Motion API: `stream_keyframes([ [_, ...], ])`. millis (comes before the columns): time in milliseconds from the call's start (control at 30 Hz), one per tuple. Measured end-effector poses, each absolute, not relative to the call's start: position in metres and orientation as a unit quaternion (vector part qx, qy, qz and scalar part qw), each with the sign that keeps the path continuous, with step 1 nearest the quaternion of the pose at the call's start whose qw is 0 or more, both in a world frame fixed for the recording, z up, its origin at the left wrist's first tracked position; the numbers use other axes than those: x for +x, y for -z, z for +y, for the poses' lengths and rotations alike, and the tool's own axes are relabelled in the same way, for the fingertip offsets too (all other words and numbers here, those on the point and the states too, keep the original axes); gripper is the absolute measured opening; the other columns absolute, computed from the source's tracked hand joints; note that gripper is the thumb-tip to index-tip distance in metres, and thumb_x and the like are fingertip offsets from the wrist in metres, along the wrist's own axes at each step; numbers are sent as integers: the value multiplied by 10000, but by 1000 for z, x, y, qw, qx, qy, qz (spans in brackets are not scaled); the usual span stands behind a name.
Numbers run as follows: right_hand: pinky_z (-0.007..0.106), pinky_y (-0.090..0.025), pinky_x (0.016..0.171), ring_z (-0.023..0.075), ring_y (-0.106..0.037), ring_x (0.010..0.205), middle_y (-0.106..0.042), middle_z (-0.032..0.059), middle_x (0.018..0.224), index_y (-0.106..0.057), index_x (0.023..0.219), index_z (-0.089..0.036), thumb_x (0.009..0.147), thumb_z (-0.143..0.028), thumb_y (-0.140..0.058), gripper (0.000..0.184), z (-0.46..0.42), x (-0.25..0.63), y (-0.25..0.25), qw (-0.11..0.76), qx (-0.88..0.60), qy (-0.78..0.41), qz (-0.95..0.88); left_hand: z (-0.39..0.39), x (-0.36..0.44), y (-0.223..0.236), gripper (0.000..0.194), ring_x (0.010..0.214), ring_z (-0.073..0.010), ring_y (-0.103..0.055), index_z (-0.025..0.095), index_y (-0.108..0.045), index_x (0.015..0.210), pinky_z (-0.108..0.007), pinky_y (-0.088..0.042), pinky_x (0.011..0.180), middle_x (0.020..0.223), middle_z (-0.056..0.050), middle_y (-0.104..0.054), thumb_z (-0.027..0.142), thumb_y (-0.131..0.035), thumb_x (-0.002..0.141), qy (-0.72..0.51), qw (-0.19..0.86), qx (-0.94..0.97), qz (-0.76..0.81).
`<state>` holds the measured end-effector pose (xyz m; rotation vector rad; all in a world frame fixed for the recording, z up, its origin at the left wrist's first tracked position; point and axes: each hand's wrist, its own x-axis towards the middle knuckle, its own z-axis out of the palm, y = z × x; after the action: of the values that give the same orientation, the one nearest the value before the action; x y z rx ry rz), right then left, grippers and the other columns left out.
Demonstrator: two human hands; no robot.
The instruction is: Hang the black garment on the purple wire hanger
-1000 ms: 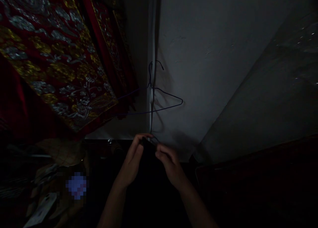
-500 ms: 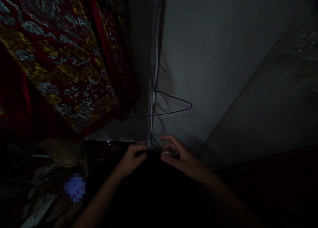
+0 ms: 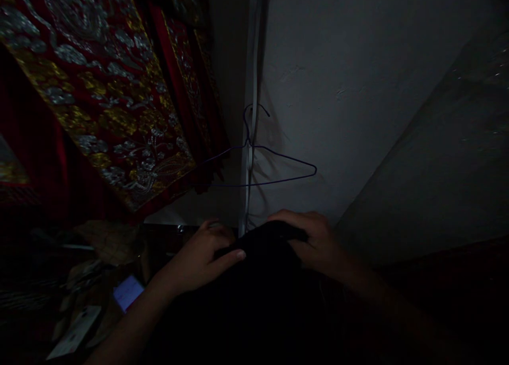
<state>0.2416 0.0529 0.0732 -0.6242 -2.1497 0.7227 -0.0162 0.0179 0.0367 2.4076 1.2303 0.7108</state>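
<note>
The scene is very dark. My left hand (image 3: pixel 201 256) and my right hand (image 3: pixel 314 240) both grip the top edge of a black garment (image 3: pixel 254 280) held low in the middle. The left thumb lies over the cloth and the fingers curl behind it. My right hand's fingers are wrapped over the cloth's upper edge. Above the hands an empty purple wire hanger (image 3: pixel 262 161) hangs against the white wall at a pale vertical strip (image 3: pixel 251 116).
Red garments with gold and silver embroidery (image 3: pixel 103 100) hang at the upper left. Papers and a lit phone screen (image 3: pixel 127 292) lie on a cluttered surface at the lower left. A dim slanted panel (image 3: pixel 445 158) fills the right side.
My hands have moved apart along the black garment's top and closed over it, bunching it up between them. The view has shifted slightly, so the hanger sits further right.
</note>
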Motion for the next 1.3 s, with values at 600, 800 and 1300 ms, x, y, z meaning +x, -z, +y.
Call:
stream_keyframes([
  [600, 258, -276, 468, 106, -398, 486, -447, -26, 518, -491, 549, -201, 821, -651, -586, 534, 184, 234, -27, 469, -453, -246, -717, 74, -128, -9, 462, 959, -287, -720, 184, -783, 975, -379, -550, 886, 1031, -67, -787, 594, -611, 847, -283, 339, 667, 600],
  [800, 262, -303, 484, 131, -447, 512, -514, 1, 549, -574, 581, -184, 818, -579, -621, 463, 167, 267, -44, 475, -462, -184, -726, 79, -113, -39, 451, 1109, -313, -675, 192, -793, 989, -447, -504, 1022, 1214, -95, -730, 587, -633, 841, -341, 287, 718, 535],
  [1300, 278, -359, 535, 152, -497, 557, -548, 9, 581, -561, 629, -197, 857, -535, -582, 408, 141, 265, -40, 535, -462, -177, -685, 37, -108, -81, 282, 1404, -288, -477, 328, -801, 1047, -476, -332, 1200, 1499, -17, -554, 443, -556, 968, -114, 194, 848, 480],
])
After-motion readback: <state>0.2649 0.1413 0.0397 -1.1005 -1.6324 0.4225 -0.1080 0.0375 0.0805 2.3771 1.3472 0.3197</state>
